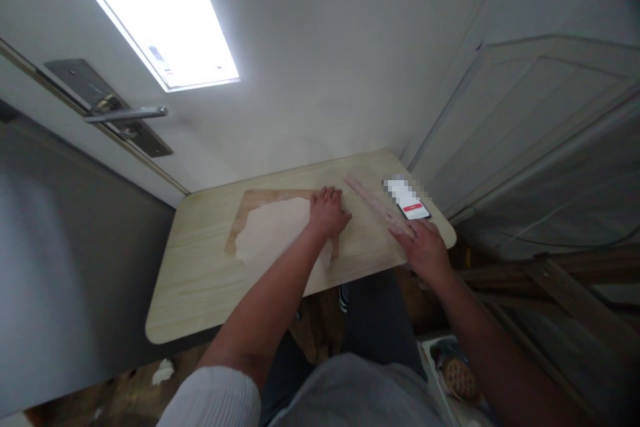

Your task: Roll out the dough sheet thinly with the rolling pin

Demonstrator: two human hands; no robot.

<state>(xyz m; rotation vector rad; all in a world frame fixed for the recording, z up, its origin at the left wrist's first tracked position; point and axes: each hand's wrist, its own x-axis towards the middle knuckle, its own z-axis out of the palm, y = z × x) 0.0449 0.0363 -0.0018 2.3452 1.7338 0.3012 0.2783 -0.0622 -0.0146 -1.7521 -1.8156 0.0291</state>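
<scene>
A thin sheet of pale dough (275,230) lies on a wooden board (243,217), spreading past the board's near edge. My left hand (327,213) rests at the right side of the sheet, over the board's upper right part. Its fingers are stretched forward with the thumb apart, and what lies under the palm is hidden. To the right, my right hand (425,247) grips the near end of a slim, flour-dusted rolling pin (373,200). The pin slants away to the upper left on the tabletop, apart from the board.
The light wooden table (190,287) stands against a white door with a metal handle (127,115). A phone (407,197) with a lit screen lies near the table's right end. Wooden framing (565,280) stands at right. Below it a box holds a round, brown lattice-patterned item (459,379).
</scene>
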